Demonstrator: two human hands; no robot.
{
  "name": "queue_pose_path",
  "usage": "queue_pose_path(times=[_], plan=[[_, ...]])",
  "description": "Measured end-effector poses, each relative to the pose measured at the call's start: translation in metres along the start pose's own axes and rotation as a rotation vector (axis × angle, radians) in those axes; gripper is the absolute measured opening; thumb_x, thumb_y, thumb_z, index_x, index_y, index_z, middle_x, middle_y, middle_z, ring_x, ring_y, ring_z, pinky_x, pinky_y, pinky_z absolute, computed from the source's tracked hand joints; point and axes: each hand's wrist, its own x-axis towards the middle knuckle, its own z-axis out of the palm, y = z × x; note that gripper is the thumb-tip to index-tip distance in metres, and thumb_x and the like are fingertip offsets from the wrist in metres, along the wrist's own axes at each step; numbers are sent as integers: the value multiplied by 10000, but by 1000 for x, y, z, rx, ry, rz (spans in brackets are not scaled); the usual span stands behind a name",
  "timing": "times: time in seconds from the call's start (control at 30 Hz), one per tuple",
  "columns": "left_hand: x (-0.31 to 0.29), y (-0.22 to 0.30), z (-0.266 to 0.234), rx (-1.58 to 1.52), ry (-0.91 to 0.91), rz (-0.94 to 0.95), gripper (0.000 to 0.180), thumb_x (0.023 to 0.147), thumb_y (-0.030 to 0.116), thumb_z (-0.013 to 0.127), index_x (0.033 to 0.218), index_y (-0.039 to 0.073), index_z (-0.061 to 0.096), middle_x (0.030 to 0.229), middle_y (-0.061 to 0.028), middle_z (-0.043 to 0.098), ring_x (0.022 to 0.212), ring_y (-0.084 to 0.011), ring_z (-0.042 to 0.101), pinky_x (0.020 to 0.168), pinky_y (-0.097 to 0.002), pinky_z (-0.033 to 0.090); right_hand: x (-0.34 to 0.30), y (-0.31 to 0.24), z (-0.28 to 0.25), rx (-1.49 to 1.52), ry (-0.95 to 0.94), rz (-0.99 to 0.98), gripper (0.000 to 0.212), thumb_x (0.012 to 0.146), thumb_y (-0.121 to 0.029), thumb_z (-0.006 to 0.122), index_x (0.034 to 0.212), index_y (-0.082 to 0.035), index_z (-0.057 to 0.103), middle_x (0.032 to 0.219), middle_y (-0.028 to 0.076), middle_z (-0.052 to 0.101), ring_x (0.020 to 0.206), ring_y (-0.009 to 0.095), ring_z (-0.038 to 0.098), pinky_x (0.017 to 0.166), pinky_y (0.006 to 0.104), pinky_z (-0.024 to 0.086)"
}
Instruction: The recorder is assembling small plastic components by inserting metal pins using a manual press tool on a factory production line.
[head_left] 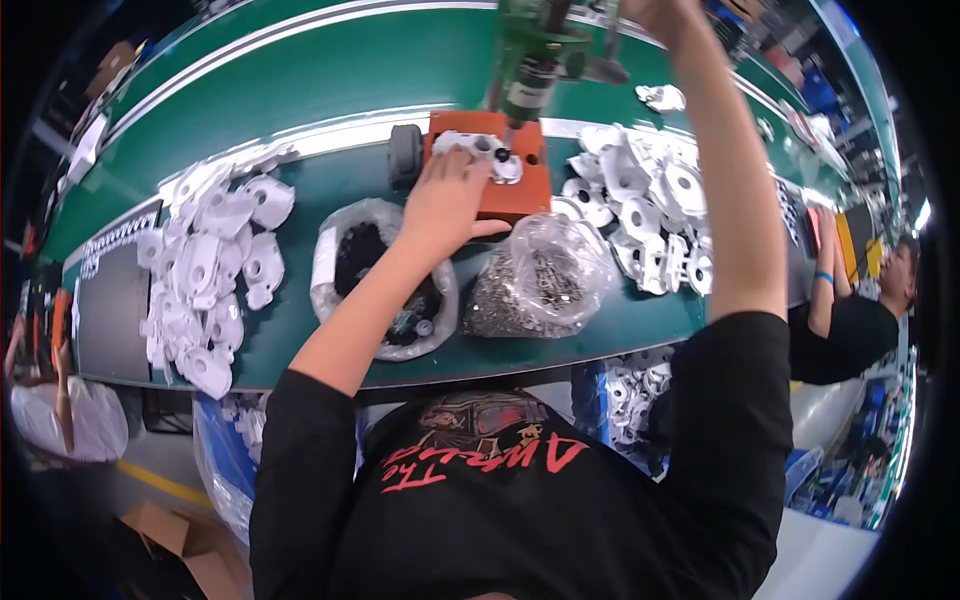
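Observation:
An orange block fixture [515, 195] stands on the green bench, with a white plastic part [470, 142] lying on its top. My left hand [450, 195] rests on that part, fingers stretched over it and thumb held apart. Above the block hangs a green press [530, 75], its dark tip close to a small black piece [502, 155] on the white part. My right arm reaches up to the top edge, where my right hand [655, 12] is cut off and blurred beside the press's lever [608, 68]. Its fingers are hidden.
White plastic parts lie heaped at left [205, 260] and right [640, 190]. Before me sit a bag of black pieces [325, 265] and a bag of small metal pieces [505, 300]. A grey block [405, 155] touches the fixture's left. Another person [850, 335] sits at far right.

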Motion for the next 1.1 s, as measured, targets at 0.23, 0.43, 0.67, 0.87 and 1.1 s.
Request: queue_pose_path(times=[0.23, 0.43, 0.67, 0.87, 1.1], plan=[[18, -39, -6, -185, -112, -209, 482, 817, 349, 631, 1150, 23, 508, 1170, -179, 551, 1045, -366, 537, 887, -433, 431, -70, 47, -36, 128, -443, -155, 263, 897, -359, 558, 1018, -127, 587, 760, 27, 545, 641, 152, 559, 537, 272, 472], [23, -78, -2, -65, -71, -51, 405, 833, 371, 596, 1132, 101, 553, 1113, -123, 603, 1105, -342, 523, 924, -404, 420, -183, 28, -112, -552, -273, -31, 333, 882, -251, 549, 1103, -5, 582, 1066, 57, 614, 900, 151, 554, 801, 294, 431], [61, -43, -54, 56, -348, -56, 440, 737, 446, 620, 1045, 133, 596, 923, -131, 627, 831, -325, 635, 742, -430, 501, -297, 124, -153, -1156, 7, 117, 388, 845, -271, 619, 1169, -72, 543, 1010, 139, 617, 857, 310, 627, 765, 354, 473], [44, -86, -79, -75, -38, -539, 389, 780, 455, 593, 934, 102, 650, 929, -192, 603, 901, -358, 606, 783, -426, 489, -307, 159, -152, -1046, 195, 300, 369, 866, -341, 601, 1056, -25, 578, 1023, 146, 610, 898, 304, 594, 799, 368, 457], [19, -191, 3, -112, 182, -506, 533, 807, 421, 605, 1212, 82, 532, 1142, -222, 560, 1052, -379, 553, 899, -460, 434, -307, 187, -157, -947, 148, 135, 352, 866, -190, 592, 1126, 22, 487, 1130, 185, 494, 1000, 331, 510, 859, 380, 414]])
